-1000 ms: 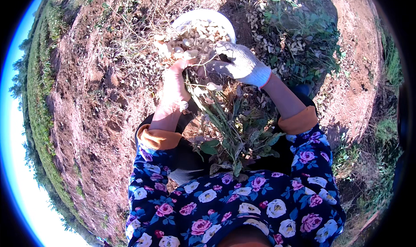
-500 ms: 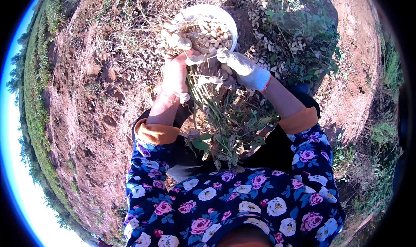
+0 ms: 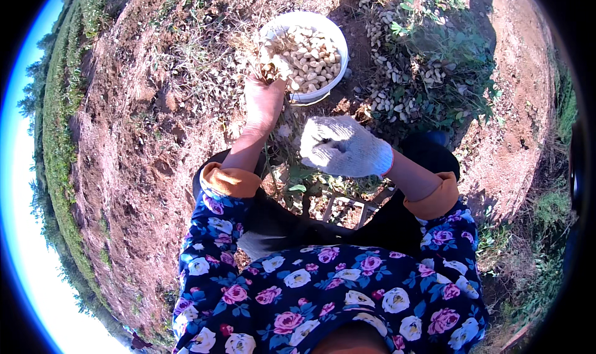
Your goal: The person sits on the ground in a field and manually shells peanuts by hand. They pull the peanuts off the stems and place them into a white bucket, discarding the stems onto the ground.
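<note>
A white bucket [image 3: 343,40] full of peanuts [image 3: 313,59] stands on the soil in front of me. At its near left rim my left hand [image 3: 264,96] is bare at the back and wrist, with its fingers closed around a dry peanut plant [image 3: 270,68]; the fingertips are hidden by it. My right hand [image 3: 341,146] wears a white knit glove and is curled into a loose fist, nearer my body than the bucket and apart from it. What the glove holds, if anything, is hidden. Dry stems and leaves lie between my forearms.
Green peanut plants [image 3: 444,50] with many pods lie heaped right of the bucket. Dry stalks [image 3: 198,50] litter the soil to the left. A small slatted frame [image 3: 347,211] shows between my legs. Rows of green crop [image 3: 56,124] run along the far left.
My right hand has drawn back from the bucket toward my body and curled up. The bundle of stems that hung toward my lap no longer shows there. More of the bucket is uncovered.
</note>
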{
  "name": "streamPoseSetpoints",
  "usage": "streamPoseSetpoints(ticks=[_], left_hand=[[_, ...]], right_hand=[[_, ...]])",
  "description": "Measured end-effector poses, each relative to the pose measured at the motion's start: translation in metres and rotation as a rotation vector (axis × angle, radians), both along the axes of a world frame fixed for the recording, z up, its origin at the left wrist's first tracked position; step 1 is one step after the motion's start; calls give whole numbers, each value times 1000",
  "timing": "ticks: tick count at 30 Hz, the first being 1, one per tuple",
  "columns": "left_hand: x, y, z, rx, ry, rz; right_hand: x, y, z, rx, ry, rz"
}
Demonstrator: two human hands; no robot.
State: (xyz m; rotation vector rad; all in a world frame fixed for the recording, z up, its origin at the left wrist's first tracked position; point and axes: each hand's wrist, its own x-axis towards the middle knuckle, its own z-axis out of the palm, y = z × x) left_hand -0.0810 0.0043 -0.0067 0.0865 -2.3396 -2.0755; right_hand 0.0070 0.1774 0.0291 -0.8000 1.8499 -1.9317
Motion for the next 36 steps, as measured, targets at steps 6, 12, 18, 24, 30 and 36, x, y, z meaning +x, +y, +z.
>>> streamPoseSetpoints(ticks=[6,12,18,24,30,36], left_hand=[[7,7,8,-29,-68,-86],[14,14,11,-131,-126,-115],[-3,-12,0,114,-189,54],[3,-3,12,78,-190,42],[9,1,9,-67,-171,-31],[18,11,-6,-493,-134,-158]], right_hand=[[-40,6,-28,445,729,-602],[-37,-8,-28,478,376,-562],[8,-18,5,334,871,-192],[-57,-4,-26,161,548,-883],[-63,-7,-18,458,601,-830],[-62,-11,-17,570,258,-699]])
